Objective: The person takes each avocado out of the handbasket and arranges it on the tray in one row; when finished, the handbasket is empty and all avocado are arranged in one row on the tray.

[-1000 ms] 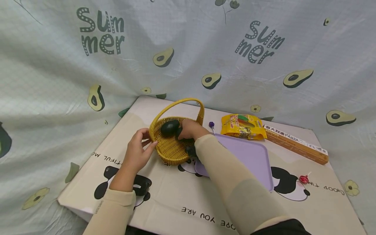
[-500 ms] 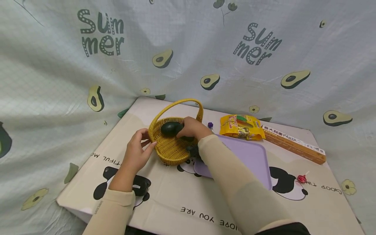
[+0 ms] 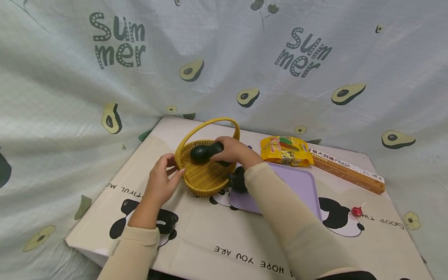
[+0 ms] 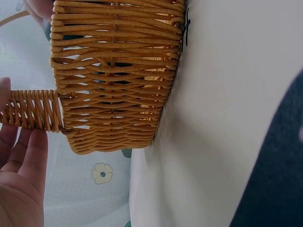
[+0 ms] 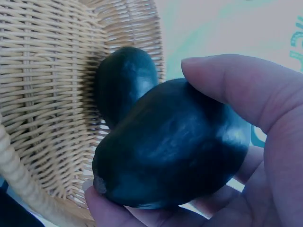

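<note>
A yellow wicker basket with a tall arched handle stands on the table, left of a purple tray. My left hand grips the base of its handle, thumb on one side and fingers on the other in the left wrist view. Over the basket, my right hand holds a smooth dark green avocado, thumb on top and fingers curled beneath. A second avocado lies inside against the basket wall. In the head view a dark shape below my right fingers is mostly hidden.
The purple tray is partly under my right forearm. Behind it lies a yellow snack bag, with a long pasta box to its right. A red lollipop lies farther right. A purple lollipop is mostly hidden behind my right hand.
My right hand has drawn up and slightly right with an avocado, which now shows clear of the basket floor. My left hand keeps its grip on the handle base.
</note>
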Tool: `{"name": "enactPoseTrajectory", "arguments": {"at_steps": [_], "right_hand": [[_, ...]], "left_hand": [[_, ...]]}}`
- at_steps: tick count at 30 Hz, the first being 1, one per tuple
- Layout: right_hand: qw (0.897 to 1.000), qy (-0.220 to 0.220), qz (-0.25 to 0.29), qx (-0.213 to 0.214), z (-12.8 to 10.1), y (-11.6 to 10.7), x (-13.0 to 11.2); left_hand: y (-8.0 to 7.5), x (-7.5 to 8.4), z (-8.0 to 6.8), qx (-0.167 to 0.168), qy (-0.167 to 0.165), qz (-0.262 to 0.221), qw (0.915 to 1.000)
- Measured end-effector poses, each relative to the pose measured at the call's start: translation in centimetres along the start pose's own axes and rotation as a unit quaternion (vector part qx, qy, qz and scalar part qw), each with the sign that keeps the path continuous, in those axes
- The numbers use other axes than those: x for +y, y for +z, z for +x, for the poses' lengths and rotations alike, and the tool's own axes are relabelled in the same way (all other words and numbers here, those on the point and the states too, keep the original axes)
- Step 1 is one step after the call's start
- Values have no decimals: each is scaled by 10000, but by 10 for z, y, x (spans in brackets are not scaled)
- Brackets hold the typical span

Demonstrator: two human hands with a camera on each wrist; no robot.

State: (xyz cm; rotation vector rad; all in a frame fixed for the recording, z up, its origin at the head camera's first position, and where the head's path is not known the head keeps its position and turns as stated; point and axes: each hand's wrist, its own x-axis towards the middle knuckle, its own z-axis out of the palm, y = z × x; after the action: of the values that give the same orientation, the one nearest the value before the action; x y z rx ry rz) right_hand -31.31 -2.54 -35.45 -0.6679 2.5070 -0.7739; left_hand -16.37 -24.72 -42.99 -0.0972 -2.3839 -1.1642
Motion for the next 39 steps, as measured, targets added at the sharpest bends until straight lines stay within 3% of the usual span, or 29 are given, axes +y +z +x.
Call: {"name": "enactPoseTrajectory", "arguments": {"at_steps": [8, 15, 24, 29, 35, 39], "right_hand": [[9989, -281, 378, 38, -16, -15, 11], [9974, -696, 160, 44, -32, -25, 23], [9981, -553, 70, 280, -48, -34, 32], [9977, -497, 326, 329, -58, -36, 41], [9956, -698, 484, 399, -65, -38, 57], [9942, -743, 277, 721, -71, -41, 67]], "left_hand": [[-1, 1, 0, -30, -33, -106, 9999], [-1, 0, 1, -36, -97, -91, 9999], [0, 0, 1, -36, -108, -99, 9999], [3, -1, 0, -44, -122, -52, 9999], [4, -1, -1, -3, -95, -29, 10000], [4, -2, 1, 10, -50, -59, 10000]]}}
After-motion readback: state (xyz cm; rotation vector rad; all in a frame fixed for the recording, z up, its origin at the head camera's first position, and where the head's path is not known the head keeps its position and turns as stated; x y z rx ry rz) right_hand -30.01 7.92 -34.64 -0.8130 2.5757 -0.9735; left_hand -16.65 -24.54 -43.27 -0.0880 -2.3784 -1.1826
